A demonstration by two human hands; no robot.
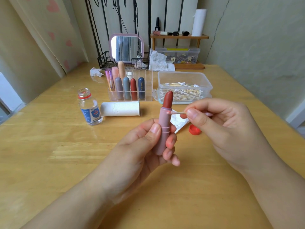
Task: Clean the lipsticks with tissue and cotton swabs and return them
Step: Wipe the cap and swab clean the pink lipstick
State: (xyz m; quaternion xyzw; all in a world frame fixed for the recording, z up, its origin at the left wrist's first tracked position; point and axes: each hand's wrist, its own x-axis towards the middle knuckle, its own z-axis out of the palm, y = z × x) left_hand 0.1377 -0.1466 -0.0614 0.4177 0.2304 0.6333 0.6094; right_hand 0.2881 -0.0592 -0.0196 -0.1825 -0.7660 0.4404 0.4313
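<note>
My left hand [148,142] grips an uncapped lipstick [165,123] upright by its pink tube, the brick-red bullet extended at the top. My right hand [219,124] pinches a cotton swab [175,112] by its stick; the pink-stained tip touches the tube's upper collar just below the bullet. Behind, a clear organizer [145,86] holds several capped lipsticks in its left slots. A tissue roll [120,109] lies on its side in front of the organizer. A used tissue [179,122] lies on the table, partly hidden behind the lipstick and my right hand.
An open clear bottle [90,107] stands left of the roll; its red cap [194,129] lies by my right hand. A clear tub of cotton swabs [184,87] sits back right. Crumpled tissues, a mirror, a wire basket and a small shelf line the back of the wooden table [66,154].
</note>
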